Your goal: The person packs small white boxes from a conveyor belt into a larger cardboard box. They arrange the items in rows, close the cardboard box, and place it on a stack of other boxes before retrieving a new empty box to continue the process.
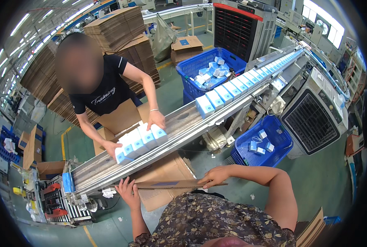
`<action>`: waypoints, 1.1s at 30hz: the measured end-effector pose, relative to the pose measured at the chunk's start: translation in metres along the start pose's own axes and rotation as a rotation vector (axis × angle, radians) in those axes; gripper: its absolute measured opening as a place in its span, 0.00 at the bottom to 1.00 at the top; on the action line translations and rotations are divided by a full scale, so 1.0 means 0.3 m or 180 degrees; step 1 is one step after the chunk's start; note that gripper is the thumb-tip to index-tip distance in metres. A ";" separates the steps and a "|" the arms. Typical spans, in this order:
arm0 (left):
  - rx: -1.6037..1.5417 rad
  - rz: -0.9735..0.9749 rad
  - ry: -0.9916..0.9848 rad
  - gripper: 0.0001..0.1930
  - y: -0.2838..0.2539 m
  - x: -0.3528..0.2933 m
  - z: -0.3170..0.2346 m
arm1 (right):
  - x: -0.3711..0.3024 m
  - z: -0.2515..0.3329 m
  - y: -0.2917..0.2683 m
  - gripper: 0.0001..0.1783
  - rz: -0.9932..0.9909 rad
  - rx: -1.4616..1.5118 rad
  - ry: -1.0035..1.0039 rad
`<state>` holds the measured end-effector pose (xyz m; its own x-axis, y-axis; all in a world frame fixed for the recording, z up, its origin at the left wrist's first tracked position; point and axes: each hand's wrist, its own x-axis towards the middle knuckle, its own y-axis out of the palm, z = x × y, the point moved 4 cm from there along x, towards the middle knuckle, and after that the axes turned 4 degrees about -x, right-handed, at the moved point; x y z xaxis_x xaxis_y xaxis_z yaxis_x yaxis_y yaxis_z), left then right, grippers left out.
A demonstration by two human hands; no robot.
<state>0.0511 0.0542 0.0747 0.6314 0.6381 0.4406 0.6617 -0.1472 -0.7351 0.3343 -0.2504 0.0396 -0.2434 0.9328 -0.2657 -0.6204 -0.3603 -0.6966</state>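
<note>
A flat folded cardboard carton point(167, 185) is held edge-on in front of my body, on the near side of the conveyor. My left hand point(128, 192) is at its left end, its fingers somewhat apart over the top edge. With bent fingers, my right hand point(213, 176) grips the carton near its right end. Across the conveyor point(179, 127), a co-worker's two hands squeeze a row of small white-and-blue boxes point(139, 142) between them. More such boxes point(224, 94) stand in a line farther up the belt.
An open carton point(123, 117) stands by the co-worker. Blue baskets with loose small boxes stand beyond the conveyor point(183, 68) and on my side point(280, 142). Brown cardboard point(156, 201) lies below my hands. Stacked flat cartons point(115, 26) and an air cooler point(315, 113) stand around.
</note>
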 end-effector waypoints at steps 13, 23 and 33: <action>-0.1075 0.1173 0.0625 0.32 -0.101 0.142 -0.204 | -0.007 0.135 -0.358 0.21 -0.1128 -0.0900 0.1598; 0.0193 0.2693 0.2716 0.32 0.520 -0.012 -0.339 | 0.273 -0.020 0.186 0.36 0.0711 -0.0167 0.0850; -0.0594 0.1712 0.2772 0.14 0.430 0.300 -0.421 | 0.037 0.090 0.032 0.25 -0.1805 -0.1896 0.2134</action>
<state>0.2443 -0.0028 0.0844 0.8859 -0.3019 0.3523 0.2116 -0.4128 -0.8859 0.3055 -0.2436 0.0478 0.5408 0.8411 0.0137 -0.0048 0.0194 -0.9998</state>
